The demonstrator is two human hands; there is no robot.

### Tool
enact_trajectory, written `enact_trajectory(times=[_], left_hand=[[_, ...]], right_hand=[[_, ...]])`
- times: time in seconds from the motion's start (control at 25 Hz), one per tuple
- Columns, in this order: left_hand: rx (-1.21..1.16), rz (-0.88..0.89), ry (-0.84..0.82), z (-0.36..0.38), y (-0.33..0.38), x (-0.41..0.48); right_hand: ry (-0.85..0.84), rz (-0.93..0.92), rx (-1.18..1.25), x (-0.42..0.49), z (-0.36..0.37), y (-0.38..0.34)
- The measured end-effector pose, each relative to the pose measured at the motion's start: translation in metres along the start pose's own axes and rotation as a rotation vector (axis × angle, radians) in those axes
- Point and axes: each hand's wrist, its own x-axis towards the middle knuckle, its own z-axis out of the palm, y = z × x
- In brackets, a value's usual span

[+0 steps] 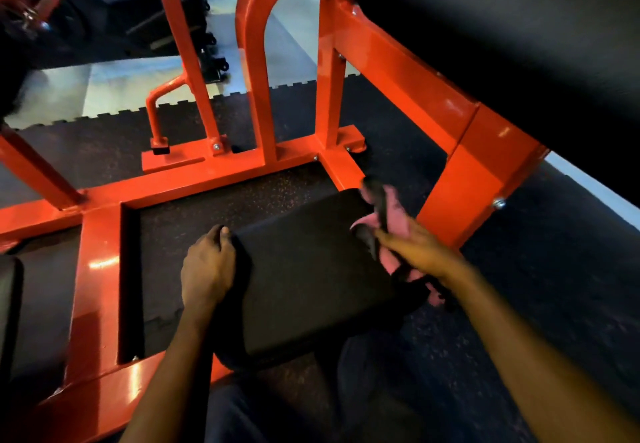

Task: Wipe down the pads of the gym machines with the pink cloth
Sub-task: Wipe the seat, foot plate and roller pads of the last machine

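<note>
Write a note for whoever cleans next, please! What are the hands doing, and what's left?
Left hand: grips the left edge of the low black pad.
Right hand: holds the pink cloth at that pad's right edge, blurred.
Done: cannot tell how much of this pad is wiped.
Left: finish it, then probably the big black pad upper right on the orange frame.
</note>
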Motion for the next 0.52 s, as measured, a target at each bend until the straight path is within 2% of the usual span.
enact_trajectory(times=[0.08, 0.16, 0.24, 0.28, 0.36, 0.44, 0.52], left_hand=[[0.003, 0.019, 0.003, -0.001, 0.002, -0.002], [0.022, 0.025, 0.001, 0.0, 0.003, -0.002], [0.015, 0.024, 0.0, 0.0, 0.005, -0.002], [0.007, 0.021, 0.003, 0.0, 0.004, -0.001], [-0.027, 0.007, 0.015, 0.0, 0.002, -0.001], [-0.075, -0.017, 0.029, -0.001, 0.002, -0.002], [-0.089, -0.05, 0.04, -0.001, 0.002, -0.001]], right_hand=[[-0.021, 0.019, -0.072, 0.023, 0.021, -0.01], [0.065, 0.083, -0.225, 0.048, 0.027, -0.031], [0.054, 0.098, -0.233, 0.073, 0.03, -0.053], [0.002, 0.112, -0.169, 0.083, 0.033, -0.068], [-0.137, 0.05, -0.207, 0.097, 0.039, -0.093], [-0.314, -0.068, -0.373, 0.105, 0.053, -0.111], [-0.39, -0.18, -0.651, 0.11, 0.069, -0.123]])
